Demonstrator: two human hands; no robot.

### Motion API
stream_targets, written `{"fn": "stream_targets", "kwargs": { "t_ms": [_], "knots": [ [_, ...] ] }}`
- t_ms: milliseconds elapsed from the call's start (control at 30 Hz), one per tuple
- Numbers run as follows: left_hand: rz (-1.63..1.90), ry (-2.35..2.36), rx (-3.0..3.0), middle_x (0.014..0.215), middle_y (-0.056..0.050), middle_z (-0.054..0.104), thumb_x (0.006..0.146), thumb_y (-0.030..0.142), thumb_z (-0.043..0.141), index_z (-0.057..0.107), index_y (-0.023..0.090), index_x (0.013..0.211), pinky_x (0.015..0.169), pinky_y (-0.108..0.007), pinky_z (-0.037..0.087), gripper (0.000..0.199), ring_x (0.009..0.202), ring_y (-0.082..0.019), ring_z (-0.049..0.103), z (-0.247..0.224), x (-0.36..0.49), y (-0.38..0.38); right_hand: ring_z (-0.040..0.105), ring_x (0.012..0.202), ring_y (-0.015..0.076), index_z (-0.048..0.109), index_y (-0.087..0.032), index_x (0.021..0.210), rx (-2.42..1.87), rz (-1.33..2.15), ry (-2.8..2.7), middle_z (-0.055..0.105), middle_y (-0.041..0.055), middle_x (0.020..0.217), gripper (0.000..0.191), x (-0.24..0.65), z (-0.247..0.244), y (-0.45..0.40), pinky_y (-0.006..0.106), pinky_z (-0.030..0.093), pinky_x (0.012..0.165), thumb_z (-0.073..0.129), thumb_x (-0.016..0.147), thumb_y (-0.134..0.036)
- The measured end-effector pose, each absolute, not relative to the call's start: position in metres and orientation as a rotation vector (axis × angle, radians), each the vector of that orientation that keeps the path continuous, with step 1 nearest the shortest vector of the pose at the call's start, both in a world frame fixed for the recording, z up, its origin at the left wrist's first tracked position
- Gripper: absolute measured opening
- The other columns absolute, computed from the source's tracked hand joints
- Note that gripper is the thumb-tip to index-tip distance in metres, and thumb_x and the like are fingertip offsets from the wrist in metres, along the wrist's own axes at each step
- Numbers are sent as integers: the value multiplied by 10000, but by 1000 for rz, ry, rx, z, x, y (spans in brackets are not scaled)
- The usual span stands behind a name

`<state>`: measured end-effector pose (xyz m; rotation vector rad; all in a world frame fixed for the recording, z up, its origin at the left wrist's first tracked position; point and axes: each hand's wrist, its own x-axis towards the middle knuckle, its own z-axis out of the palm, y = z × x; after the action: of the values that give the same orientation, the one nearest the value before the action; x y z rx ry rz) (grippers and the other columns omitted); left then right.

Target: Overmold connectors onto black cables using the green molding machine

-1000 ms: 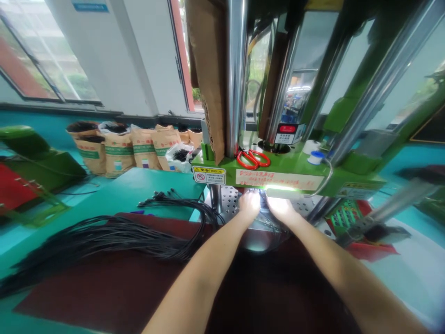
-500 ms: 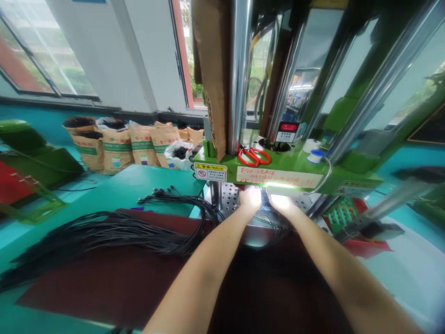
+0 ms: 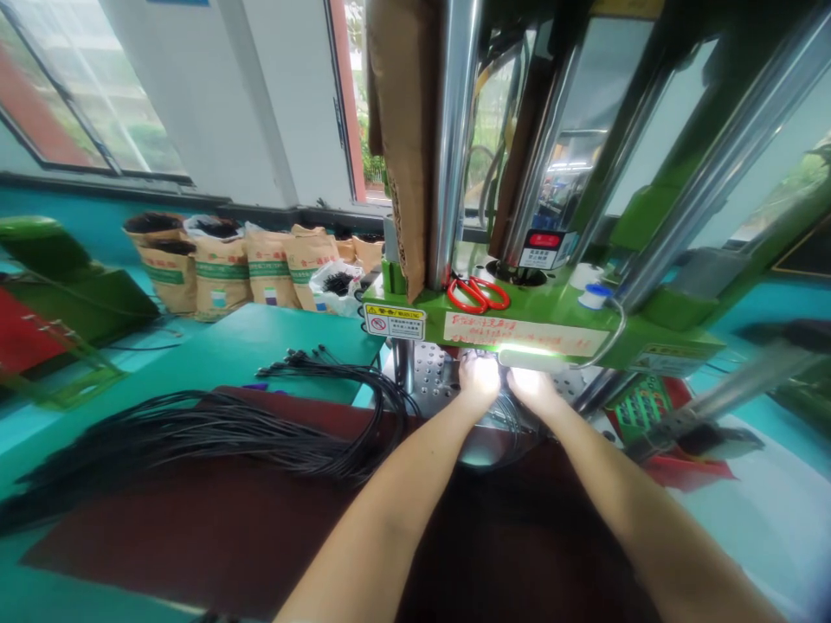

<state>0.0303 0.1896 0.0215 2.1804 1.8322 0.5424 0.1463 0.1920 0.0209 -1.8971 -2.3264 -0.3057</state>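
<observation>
Both arms reach under the green crossbeam (image 3: 415,298) of a machine, into bright light. My left hand (image 3: 480,378) is over the perforated metal plate (image 3: 432,368); glare and the beam hide its fingers. Close beside it on the right, my right hand (image 3: 529,387) is overexposed, its fingertips out of sight. Thin dark cables (image 3: 510,415) hang down between and below the hands. What either hand holds cannot be made out. A large bundle of black cables (image 3: 214,433) lies on the dark red sheet (image 3: 175,519) to the left.
Red-handled scissors (image 3: 479,294) and a blue-and-white spool (image 3: 594,297) rest on the green beam. Steel columns (image 3: 456,147) rise above it. Paper sacks (image 3: 222,272) stand at the back left. A green button panel (image 3: 642,401) is at the right.
My left hand has shifted slightly right, closer to my right hand. The whole view has moved a little, with the machine slightly further right. The cable bundle lies as before.
</observation>
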Motion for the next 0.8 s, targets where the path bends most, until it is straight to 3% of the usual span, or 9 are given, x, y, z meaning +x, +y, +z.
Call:
{"fn": "stream_targets", "kwargs": {
  "t_ms": [200,333,433,600,800],
  "knots": [
    [628,1924,2136,1000,-142,594,808,155,393,638,104,961,880,-307,392,293,1006,-226,513,14,33,194,592,848,278,653,-68,913,-1898,-301,-2308,646,195,903,335,135,18,201,397,435,800,336,810,-94],
    [686,1897,2207,1006,-110,599,799,165,418,620,130,987,938,-331,349,278,1034,-230,488,14,31,195,589,883,271,648,-72,960,-1837,-289,-2323,650,188,893,377,135,19,201,407,417,846,293,834,-82],
    [728,1850,2271,1059,-96,590,850,235,379,585,149,1061,958,-335,325,307,1057,-234,468,15,23,195,581,926,264,627,-66,1018,-1752,-266,-2375,641,188,957,391,143,18,197,405,404,877,270,867,-115],
    [634,1487,2530,1249,-68,499,888,358,326,465,201,1226,991,-341,297,398,1159,-226,403,7,-2,202,518,1076,227,563,-141,1148,-1584,-161,-2537,587,121,1147,373,158,18,192,359,364,947,339,903,-311],
    [536,1363,2564,1317,-39,440,865,467,320,408,244,1257,1015,-373,283,459,1205,-191,377,-2,-15,212,491,1121,256,491,-160,1247,-1626,-53,-2582,526,126,1239,459,161,15,193,386,370,936,320,901,-408]
  ]
}}
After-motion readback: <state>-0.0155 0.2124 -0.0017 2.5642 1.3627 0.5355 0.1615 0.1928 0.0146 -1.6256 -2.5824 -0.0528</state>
